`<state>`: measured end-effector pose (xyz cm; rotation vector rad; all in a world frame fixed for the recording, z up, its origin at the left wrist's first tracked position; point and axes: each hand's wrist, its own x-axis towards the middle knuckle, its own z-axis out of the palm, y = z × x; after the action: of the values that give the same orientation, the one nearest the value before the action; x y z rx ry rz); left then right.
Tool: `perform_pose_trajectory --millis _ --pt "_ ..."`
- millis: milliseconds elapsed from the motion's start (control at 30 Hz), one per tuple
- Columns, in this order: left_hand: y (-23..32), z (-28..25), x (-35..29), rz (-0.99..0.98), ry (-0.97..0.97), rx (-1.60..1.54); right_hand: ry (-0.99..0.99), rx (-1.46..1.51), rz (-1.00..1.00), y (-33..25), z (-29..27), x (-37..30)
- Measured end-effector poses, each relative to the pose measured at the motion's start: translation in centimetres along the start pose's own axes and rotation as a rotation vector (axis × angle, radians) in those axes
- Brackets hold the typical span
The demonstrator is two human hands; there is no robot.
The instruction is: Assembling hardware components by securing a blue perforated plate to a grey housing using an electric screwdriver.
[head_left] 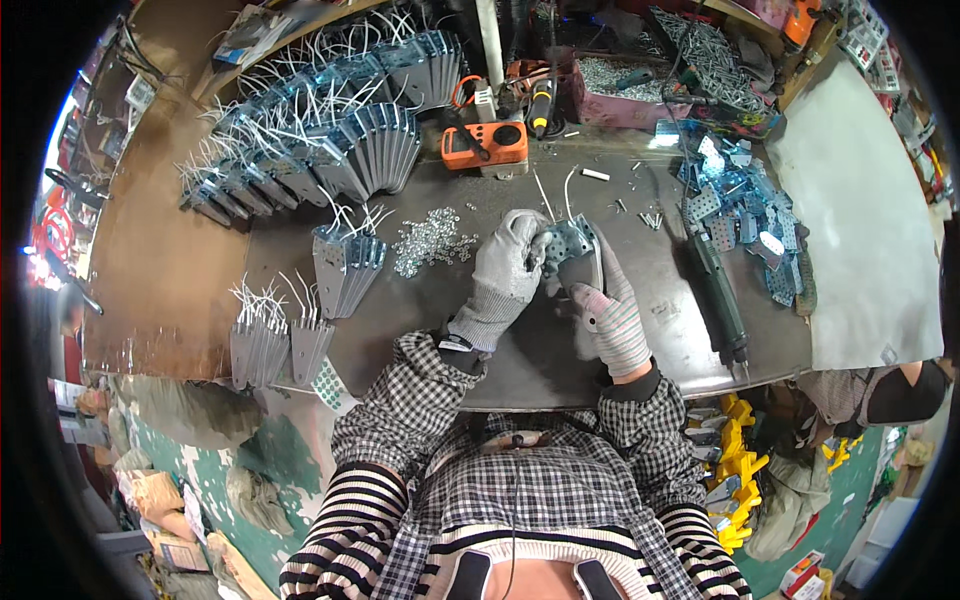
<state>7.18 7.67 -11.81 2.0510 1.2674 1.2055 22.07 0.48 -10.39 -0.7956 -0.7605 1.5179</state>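
In front of me I hold a tapered metal bracket (pixel 572 243) with a bluish perforated plate and two white wires sticking up from it. My right hand (pixel 612 318), in a striped knit glove, is closed around its right side and lower part. My left hand (pixel 506 262), in a grey glove, has its fingers pinched at the bracket's left edge; whether a small part sits between the fingertips is hidden. Left of that hand lies a heap of small shiny nuts (pixel 430 241). Similar brackets with white wires stand in a small group (pixel 347 270) farther left.
Rows of finished-looking brackets (pixel 370 150) fill the back left; more grey ones (pixel 262 350) stand at the front left edge. An orange box with a black dial (pixel 485 146) sits behind. Right are a power screwdriver (pixel 718 290), blue perforated plates (pixel 740 205) and a pink screw bin (pixel 625 105).
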Motion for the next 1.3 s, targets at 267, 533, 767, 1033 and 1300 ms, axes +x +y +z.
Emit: perform_pose_trajectory --millis 267,533,767,1033,1300 --pt "-0.3 -2.0 -1.4 -0.066 0.039 -0.056 -0.038 -0.188 -0.170 2.4 0.3 0.5" --pt "-1.0 -2.7 -1.9 0.004 0.068 0.046 -0.092 -0.036 0.213 -0.5 1.7 -0.4" --pt "-2.2 -2.1 -2.1 0.132 0.140 0.100 -0.062 -0.028 0.190 0.0 1.9 -0.8" --pt "-1.7 -2.0 -1.8 0.146 0.164 0.110 0.030 -0.035 -0.005 2.0 1.7 -0.6" --pt "-4.8 2.2 -3.9 -0.353 0.188 -0.785 0.124 -0.643 -0.272 7.2 1.1 -0.8"
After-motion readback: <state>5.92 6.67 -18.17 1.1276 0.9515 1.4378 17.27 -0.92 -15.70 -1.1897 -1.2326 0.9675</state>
